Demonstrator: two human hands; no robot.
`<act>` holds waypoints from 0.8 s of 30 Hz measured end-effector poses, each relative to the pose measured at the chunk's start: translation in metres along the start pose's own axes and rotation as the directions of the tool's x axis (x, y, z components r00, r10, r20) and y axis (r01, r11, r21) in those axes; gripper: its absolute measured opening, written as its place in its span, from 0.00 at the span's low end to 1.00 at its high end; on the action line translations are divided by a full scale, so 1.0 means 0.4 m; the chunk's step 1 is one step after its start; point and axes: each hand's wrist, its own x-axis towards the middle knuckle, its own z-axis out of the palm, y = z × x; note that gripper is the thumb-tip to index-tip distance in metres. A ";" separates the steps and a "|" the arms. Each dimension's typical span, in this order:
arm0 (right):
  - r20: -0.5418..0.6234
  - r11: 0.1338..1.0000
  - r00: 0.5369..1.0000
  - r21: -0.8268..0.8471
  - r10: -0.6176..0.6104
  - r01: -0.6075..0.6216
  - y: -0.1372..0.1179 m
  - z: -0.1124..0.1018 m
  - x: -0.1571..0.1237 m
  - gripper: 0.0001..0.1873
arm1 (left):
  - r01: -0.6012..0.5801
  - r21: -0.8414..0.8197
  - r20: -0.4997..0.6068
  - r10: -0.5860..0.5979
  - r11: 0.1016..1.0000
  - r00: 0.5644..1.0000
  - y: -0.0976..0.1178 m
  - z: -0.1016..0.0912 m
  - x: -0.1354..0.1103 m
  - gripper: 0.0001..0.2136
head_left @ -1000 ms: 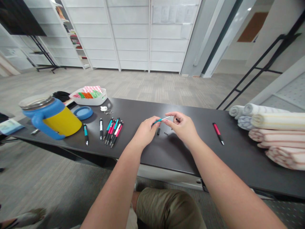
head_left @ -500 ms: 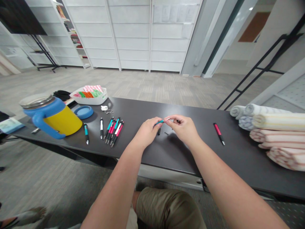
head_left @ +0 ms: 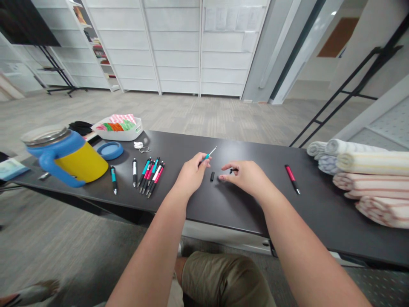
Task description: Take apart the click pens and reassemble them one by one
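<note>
My left hand (head_left: 192, 172) is closed round a teal pen barrel (head_left: 207, 156), with a thin pale refill (head_left: 212, 151) sticking out of its upper end. My right hand (head_left: 244, 172) reaches down to the tabletop, thumb and index finger apart. A small black pen part (head_left: 234, 170) is tucked against its curled fingers. At the thumb tip something tiny and dark is mostly covered, too small to make out. Between the hands a short black pen grip (head_left: 212, 176) lies on the dark table (head_left: 220, 209).
Several pens (head_left: 150, 177) lie bunched at left, near a white pen (head_left: 134, 172) and a teal pen (head_left: 113, 180). A yellow-blue mug (head_left: 81, 162), blue lid (head_left: 110, 150) and white basket (head_left: 128, 134) stand farther left. Rightward are a red pen (head_left: 292, 179) and rolled towels (head_left: 367, 183).
My hands have moved apart. The right hand has left the refill and come down to the table, over the small loose part there. The refill now points up out of the barrel.
</note>
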 end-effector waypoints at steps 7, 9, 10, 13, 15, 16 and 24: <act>0.147 0.989 0.987 -0.121 -0.062 0.080 0.013 0.005 0.001 0.08 | 0.030 0.002 -0.003 -0.030 1.000 1.000 0.001 -0.002 0.000 0.11; 0.152 0.985 0.985 -0.134 -0.084 0.105 0.009 0.009 0.002 0.06 | 0.029 0.015 -0.001 -0.029 0.999 1.000 0.002 -0.002 0.001 0.11; 0.150 0.983 0.984 -0.145 -0.094 0.116 0.007 0.010 0.002 0.06 | 0.028 0.026 -0.001 -0.028 0.999 1.000 0.002 -0.002 0.002 0.10; 0.115 0.977 0.988 -0.174 -0.107 0.126 0.002 0.010 0.001 0.07 | 0.021 0.088 -0.003 -0.021 0.996 1.000 -0.002 -0.004 0.004 0.09; 0.040 0.979 0.993 -0.166 -0.115 0.120 0.000 0.007 0.002 0.08 | 0.009 0.164 -0.014 -0.007 0.986 1.000 -0.005 -0.004 0.004 0.09; -0.015 0.980 0.993 -0.164 -0.115 0.111 -0.001 0.004 0.002 0.09 | 0.003 0.208 -0.020 0.001 0.978 1.000 -0.007 -0.004 0.004 0.09; -0.212 0.937 0.965 -0.342 -0.153 0.074 -0.011 -0.009 0.008 0.11 | -0.016 0.416 -0.024 0.029 0.909 0.999 -0.019 0.009 0.000 0.11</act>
